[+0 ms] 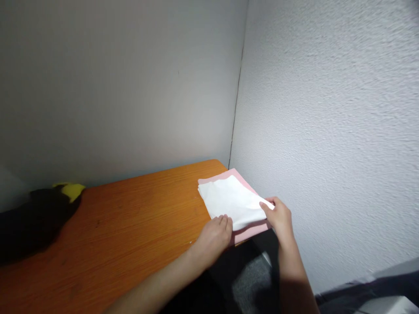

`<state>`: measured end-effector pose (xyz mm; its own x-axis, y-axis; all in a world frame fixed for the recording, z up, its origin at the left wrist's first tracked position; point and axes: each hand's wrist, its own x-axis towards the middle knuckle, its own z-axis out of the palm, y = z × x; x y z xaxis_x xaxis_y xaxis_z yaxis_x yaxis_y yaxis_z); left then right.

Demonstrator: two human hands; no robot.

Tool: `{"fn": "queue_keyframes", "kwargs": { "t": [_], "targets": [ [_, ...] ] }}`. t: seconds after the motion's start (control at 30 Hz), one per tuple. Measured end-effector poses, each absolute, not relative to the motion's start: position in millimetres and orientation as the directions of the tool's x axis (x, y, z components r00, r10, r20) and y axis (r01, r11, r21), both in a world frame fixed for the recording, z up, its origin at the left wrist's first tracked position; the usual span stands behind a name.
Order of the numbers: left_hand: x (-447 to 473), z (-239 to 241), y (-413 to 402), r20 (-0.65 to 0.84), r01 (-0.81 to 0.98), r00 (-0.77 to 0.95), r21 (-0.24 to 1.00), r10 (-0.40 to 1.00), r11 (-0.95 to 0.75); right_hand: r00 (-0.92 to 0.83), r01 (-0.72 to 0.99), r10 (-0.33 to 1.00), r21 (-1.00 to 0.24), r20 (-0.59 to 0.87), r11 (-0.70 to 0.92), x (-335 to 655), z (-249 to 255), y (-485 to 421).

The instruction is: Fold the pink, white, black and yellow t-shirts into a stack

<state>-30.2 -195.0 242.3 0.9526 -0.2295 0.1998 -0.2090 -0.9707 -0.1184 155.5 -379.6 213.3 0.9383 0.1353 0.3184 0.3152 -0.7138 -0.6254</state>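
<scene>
A folded white cloth lies on top of a pink folded cloth at the right end of an orange wooden table. My left hand rests at the near left corner of the white cloth, its fingers curled over the edge. My right hand pinches the cloth's near right corner between thumb and fingers.
A black heap with a yellow object on it sits at the table's far left. Grey walls close in behind and to the right, meeting in a corner beside the cloths. Dark floor shows below the table's near edge.
</scene>
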Motion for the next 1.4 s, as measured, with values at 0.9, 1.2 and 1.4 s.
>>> {"fn": "queue_keyframes", "kwargs": {
  "t": [0.9,1.2,1.4],
  "targets": [
    [-49.6,164.7,-223.8,0.411,-0.032,0.906,-0.174,-0.102,-0.984,0.649,0.72,0.564,-0.171,0.511,-0.673,148.4,233.8,-274.2],
    [-46.4,165.6,-226.8,0.462,-0.011,0.882,-0.168,-0.089,-0.986,0.408,0.913,0.885,-0.113,0.225,-0.393,183.1,215.1,-154.5],
    [-35.7,142.8,-227.3,0.562,0.034,0.822,-0.209,-0.091,-0.977,0.463,0.886,0.842,-0.11,0.275,-0.451,200.8,209.5,-155.7]
  ]
}}
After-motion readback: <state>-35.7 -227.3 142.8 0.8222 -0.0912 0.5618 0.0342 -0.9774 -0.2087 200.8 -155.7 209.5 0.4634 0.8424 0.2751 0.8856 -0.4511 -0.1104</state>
